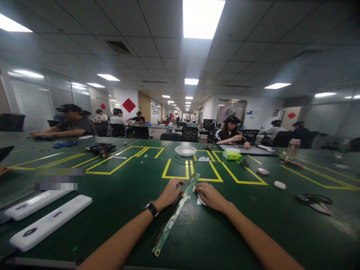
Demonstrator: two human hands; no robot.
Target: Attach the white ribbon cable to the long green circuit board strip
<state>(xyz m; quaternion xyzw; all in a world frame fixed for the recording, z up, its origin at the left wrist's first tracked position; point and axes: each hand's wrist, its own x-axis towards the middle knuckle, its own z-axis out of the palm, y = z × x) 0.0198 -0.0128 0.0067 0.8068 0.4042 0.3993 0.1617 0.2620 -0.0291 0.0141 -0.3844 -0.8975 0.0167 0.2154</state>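
A long narrow green circuit strip [174,215] lies on the green table [118,202], running from near the front edge away toward the yellow tape boxes. My left hand [171,193], a black watch on its wrist, rests curled against the strip's left side near its far end. My right hand [210,195] lies on the strip's right side, fingers closed over a small white piece [199,201], perhaps a wipe or paper. Both hands touch the strip.
Two long white devices [49,225] lie at the near left. A clear round dish [185,150], a green and white box [232,154] and small white parts [279,185] sit farther out. Black tools [101,148] and black cables [313,200] lie to the sides. Other people sit at the tables beyond.
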